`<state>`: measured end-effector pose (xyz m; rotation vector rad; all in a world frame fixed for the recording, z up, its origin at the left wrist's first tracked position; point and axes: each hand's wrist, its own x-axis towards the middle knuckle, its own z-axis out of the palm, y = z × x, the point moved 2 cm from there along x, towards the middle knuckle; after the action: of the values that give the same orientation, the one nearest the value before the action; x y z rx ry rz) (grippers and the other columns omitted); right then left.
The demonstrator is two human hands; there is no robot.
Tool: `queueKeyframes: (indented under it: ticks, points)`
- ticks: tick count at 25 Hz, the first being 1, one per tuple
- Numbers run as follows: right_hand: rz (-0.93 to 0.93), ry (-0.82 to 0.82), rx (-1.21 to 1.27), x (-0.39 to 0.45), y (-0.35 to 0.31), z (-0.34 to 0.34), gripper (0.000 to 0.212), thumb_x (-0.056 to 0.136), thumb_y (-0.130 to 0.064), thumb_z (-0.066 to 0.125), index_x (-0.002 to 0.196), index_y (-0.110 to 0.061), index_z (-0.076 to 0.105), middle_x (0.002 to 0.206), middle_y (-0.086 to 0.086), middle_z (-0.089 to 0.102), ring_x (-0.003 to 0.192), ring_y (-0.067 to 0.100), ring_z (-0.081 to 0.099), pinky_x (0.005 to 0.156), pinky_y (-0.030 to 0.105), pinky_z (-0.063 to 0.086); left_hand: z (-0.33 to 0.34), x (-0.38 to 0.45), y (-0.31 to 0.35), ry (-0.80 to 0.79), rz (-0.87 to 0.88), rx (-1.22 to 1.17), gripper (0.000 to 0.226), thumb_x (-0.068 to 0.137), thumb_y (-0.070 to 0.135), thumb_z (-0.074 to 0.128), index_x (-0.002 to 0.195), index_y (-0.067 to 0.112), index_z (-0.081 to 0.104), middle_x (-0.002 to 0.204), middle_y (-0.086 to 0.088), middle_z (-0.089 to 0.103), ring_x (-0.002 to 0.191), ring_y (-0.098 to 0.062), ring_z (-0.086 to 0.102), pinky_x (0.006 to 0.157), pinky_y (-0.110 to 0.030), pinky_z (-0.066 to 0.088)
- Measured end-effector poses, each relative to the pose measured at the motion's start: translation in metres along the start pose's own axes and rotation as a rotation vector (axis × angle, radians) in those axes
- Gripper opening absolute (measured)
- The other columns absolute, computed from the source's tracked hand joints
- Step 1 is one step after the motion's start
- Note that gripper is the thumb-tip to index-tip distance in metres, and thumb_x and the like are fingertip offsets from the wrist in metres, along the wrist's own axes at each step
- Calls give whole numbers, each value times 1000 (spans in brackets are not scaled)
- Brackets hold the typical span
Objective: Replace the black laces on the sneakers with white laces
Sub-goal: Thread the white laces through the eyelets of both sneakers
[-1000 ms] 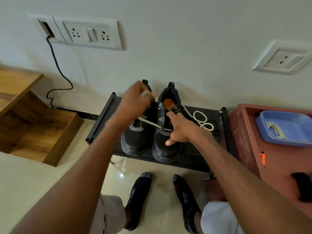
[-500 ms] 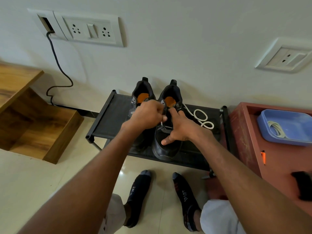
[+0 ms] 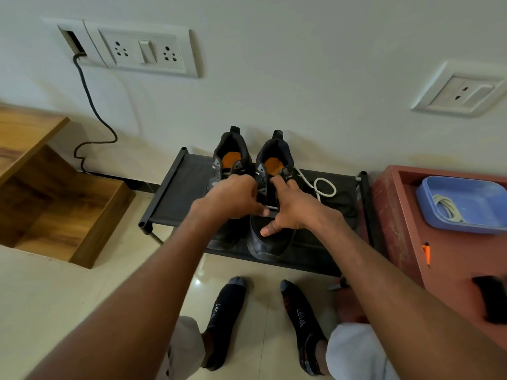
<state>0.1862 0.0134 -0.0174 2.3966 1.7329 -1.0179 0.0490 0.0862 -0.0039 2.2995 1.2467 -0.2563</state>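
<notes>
Sneakers, pair, black with orange insoles, on a low black rack (image 3: 175,185) against the wall, heels toward the wall, toes toward the rack's front edge. Left sneaker (image 3: 231,157) and right sneaker (image 3: 270,242) stand side by side near the rack's middle, just beside each other.

Left hand (image 3: 230,198): over the left sneaker's front and the gap between the pair, fingers curled inward toward the right sneaker's eyelets; what they hold is hidden under the hand, so the grip cannot be told for certain.

Right hand (image 3: 295,208): on the right sneaker's tongue area, index finger and neighbours reaching up to the top eyelets, thumb stretched down and resting on the toe cap. Fingers are bent around the shoe's upper.

White lace (image 3: 325,186): one short stretch shows across the right sneaker between the two hands; a longer length runs from the shoe's collar and lies in a loop on the rack toward its right end.

Black lace (image 3: 347,204): dark cord lying on the rack's right end, near the white loop; details unclear.

Red cabinet (image 3: 397,215): just right of the rack, carrying a blue tray (image 3: 480,198) with a pale coiled cord (image 3: 445,205) inside.

Wooden shelf (image 3: 55,209): left, well apart from the rack.

Wall: switch plate (image 3: 142,50) with black cable (image 3: 93,111) hanging down; socket (image 3: 461,91) at right.

Floor: two feet in dark socks (image 3: 225,319) before the rack.
</notes>
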Motion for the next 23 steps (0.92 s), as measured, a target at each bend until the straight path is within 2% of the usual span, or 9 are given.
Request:
queueKeyframes:
  ticks: [5, 9, 11, 13, 14, 16, 18, 20, 23]
  points:
    - [15, 3, -18, 0, -2, 1, 122, 65, -44, 98, 155, -40, 16, 154, 7, 31, 133, 44, 51, 100, 60, 53, 2, 3, 6, 55, 21, -36, 33, 92, 31, 75, 69, 25, 51, 77, 2, 59, 75, -20, 60, 62, -34, 46]
    - [16, -10, 26, -2, 0, 0, 124, 66, -39, 98, 157, -39, 14, 156, 8, 29, 137, 46, 48, 104, 62, 49, -23, -9, 6, 191, 105, -587, 27, 100, 19, 67, 78, 10, 53, 71, 0, 66, 67, -14, 64, 67, -30, 52]
    - [10, -17, 51, -2, 1, 0, 126, 66, -37, 98, 159, -39, 12, 159, 10, 26, 140, 46, 45, 106, 63, 47, -43, -15, 6, 299, 250, -1004, 20, 104, 12, 60, 87, 3, 53, 81, -9, 73, 82, -26, 75, 74, -36, 60]
    - [-2, -19, 55, -2, 1, 0, 128, 66, -38, 98, 159, -39, 11, 160, 11, 25, 140, 47, 44, 107, 64, 46, -49, -16, 3, 382, 245, -1163, 20, 106, 11, 57, 88, 5, 52, 78, -13, 70, 75, -32, 74, 68, -37, 60]
    - [-4, -15, 47, -2, 1, 1, 127, 66, -38, 98, 159, -38, 12, 159, 11, 26, 140, 47, 45, 107, 64, 46, -47, -14, 1, 425, 185, -1045, 22, 105, 14, 60, 88, 5, 51, 76, -12, 69, 68, -28, 72, 62, -35, 57]
    - [4, -4, 23, -2, -1, 1, 126, 66, -39, 98, 160, -37, 13, 158, 10, 27, 139, 47, 46, 106, 61, 48, -33, -3, -7, 419, 68, -554, 30, 97, 29, 72, 94, 6, 53, 81, -7, 68, 66, -21, 68, 60, -35, 54]
    - [16, 4, 3, 0, -2, 1, 125, 66, -40, 98, 159, -36, 15, 155, 9, 30, 136, 46, 48, 102, 59, 50, -14, 3, -11, 220, 14, -177, 39, 87, 46, 80, 98, 17, 57, 86, -1, 64, 76, -17, 64, 65, -35, 53]
    - [18, 9, -4, 1, -2, 2, 123, 64, -42, 98, 157, -37, 17, 153, 8, 32, 134, 46, 50, 100, 59, 52, -2, 3, -6, 59, 16, -13, 39, 83, 52, 82, 90, 21, 59, 84, 0, 63, 77, -19, 63, 66, -35, 52]
    - [20, 15, -9, 3, -3, 4, 121, 62, -44, 99, 153, -41, 19, 152, 7, 33, 133, 45, 51, 100, 61, 52, 3, 4, 3, 59, 23, 65, 35, 84, 46, 82, 75, 24, 56, 82, -1, 62, 78, -23, 62, 74, -41, 55]
